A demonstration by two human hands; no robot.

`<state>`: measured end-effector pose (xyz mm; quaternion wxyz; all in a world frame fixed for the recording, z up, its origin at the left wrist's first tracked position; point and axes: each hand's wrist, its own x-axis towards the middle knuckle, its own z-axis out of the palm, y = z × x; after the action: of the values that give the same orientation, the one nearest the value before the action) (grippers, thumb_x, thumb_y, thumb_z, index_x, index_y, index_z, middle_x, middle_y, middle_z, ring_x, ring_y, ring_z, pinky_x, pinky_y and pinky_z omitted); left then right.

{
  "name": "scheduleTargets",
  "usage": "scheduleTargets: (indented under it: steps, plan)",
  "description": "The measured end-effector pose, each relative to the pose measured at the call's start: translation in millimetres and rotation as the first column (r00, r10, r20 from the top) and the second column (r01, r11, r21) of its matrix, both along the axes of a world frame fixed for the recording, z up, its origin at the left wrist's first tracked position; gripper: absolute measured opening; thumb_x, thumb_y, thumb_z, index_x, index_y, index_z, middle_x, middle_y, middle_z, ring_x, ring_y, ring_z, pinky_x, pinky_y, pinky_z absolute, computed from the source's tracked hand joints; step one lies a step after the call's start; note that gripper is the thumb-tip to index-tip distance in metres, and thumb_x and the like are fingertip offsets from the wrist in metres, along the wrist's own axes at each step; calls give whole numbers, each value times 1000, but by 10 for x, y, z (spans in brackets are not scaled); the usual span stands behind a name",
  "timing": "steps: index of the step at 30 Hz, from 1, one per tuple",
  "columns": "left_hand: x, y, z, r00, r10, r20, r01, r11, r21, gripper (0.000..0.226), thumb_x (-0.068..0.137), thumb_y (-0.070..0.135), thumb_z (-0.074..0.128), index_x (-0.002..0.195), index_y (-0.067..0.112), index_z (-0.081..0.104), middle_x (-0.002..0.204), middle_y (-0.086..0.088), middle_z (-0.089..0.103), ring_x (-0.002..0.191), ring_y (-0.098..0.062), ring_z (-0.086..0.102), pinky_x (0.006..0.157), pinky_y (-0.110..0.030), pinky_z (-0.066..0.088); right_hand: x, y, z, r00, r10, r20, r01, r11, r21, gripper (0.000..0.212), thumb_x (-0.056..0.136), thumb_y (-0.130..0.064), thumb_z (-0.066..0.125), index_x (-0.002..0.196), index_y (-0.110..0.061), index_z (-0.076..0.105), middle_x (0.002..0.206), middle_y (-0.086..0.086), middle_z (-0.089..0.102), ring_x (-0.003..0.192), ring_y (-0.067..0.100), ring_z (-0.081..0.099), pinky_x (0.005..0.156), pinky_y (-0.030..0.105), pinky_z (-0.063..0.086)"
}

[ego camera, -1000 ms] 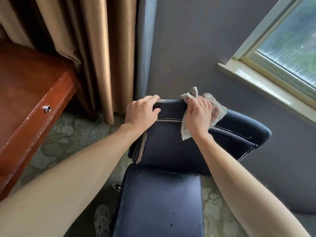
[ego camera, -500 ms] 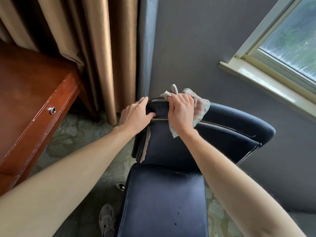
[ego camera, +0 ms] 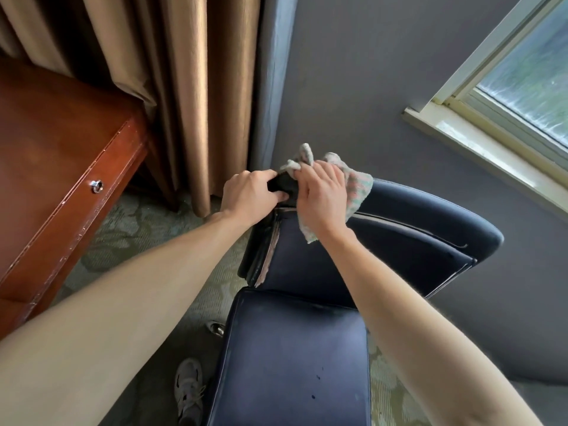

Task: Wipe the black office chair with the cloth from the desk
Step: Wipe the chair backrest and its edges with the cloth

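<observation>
The black office chair [ego camera: 399,241] faces me, its seat low in the middle and its curved backrest beyond it. My left hand [ego camera: 250,195] grips the top left corner of the backrest, thumb on the front and fingers over the top edge. My right hand [ego camera: 322,195] holds a pale, faded cloth [ego camera: 358,187] bunched against the top edge right beside the left hand. The cloth hangs down over the front of the backrest under my palm. The worn left seam of the backrest shows light, frayed edging.
A reddish wooden desk [ego camera: 61,179] with a metal drawer knob stands at the left. Brown curtains [ego camera: 172,87] hang behind it. A grey wall and a window sill [ego camera: 479,142] lie to the right. My grey shoe [ego camera: 189,392] rests on patterned carpet beside the chair.
My right hand has slid the cloth leftward along the top of the backrest until it nearly meets the left hand. The left hand keeps its hold on the corner.
</observation>
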<state>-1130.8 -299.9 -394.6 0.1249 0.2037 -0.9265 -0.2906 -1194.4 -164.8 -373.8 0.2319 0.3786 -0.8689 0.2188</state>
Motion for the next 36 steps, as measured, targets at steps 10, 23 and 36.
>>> scheduleTargets:
  steps: [10,23,36]
  plan:
    - [48,-18,-54,998,-9,-62,9,1000,-3,42,83,48,69,120,27,68,93,-12,73,89,-35,64,72,-34,45,29,-122,-61,999,49,9,-49,998,-30,12,90,-6,61,92,-11,71,75,-1,63,81,23,58,83,36,40]
    - [109,-107,-126,1000,-27,1,24,905,424,50,79,26,73,128,30,63,119,1,69,116,-12,59,88,-17,39,-185,295,28,992,-112,64,114,993,-27,20,96,-14,53,88,-10,70,72,3,60,78,28,57,82,32,33]
    - [133,-83,-105,1000,-4,-7,6,896,445,26,78,28,75,104,32,73,85,6,73,85,-17,63,59,-20,38,62,-124,-108,978,183,-103,-177,982,65,16,92,-7,58,98,-12,72,100,2,69,97,24,59,87,35,41]
